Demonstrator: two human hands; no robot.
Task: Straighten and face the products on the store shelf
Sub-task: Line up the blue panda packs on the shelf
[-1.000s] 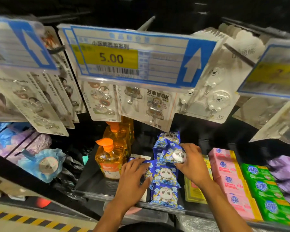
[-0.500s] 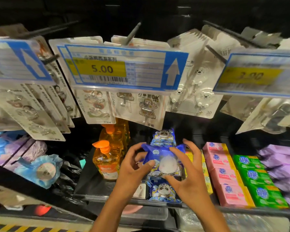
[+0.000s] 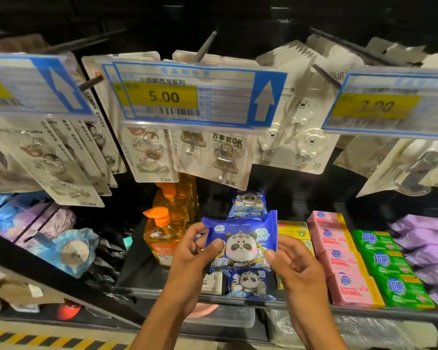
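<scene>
The left hand (image 3: 192, 258) and the right hand (image 3: 296, 269) both held one blue panda packet (image 3: 240, 245) in the air above the front part of the shelf (image 3: 137, 271). The left thumb pressed on its lower left face, with the fingers curled behind the edge. The right thumb pinched its lower right corner. The packet was upright, with the panda picture towards the camera. Below it a second panda packet (image 3: 249, 284) lay at the shelf's front edge, and a third packet (image 3: 248, 203) lay further back. An orange soap bottle (image 3: 163, 236) stood just to the left. Pink boxes (image 3: 339, 253) and green boxes (image 3: 387, 263) lay in rows to the right.
</scene>
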